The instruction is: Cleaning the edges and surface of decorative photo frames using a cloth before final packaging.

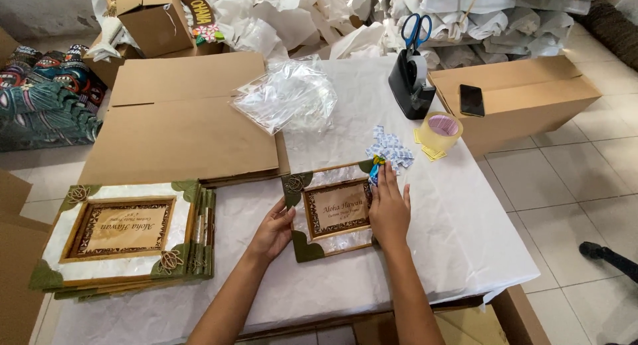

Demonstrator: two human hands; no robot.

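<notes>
Your picture frame (pixel 330 210) lies on the table (pixel 458 232); the frame stack (pixel 123 242) left, flattened cardboard (pixel 186 119) behind, tape roll (pixel 439 132) right.

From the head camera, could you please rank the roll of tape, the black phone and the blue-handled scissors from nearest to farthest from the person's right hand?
1. Roll of tape: up and right of the right hand, on the table.
2. Black phone: farther right, on the cardboard box.
3. Blue-handled scissors: farthest, standing in the tape dispenser.
</notes>
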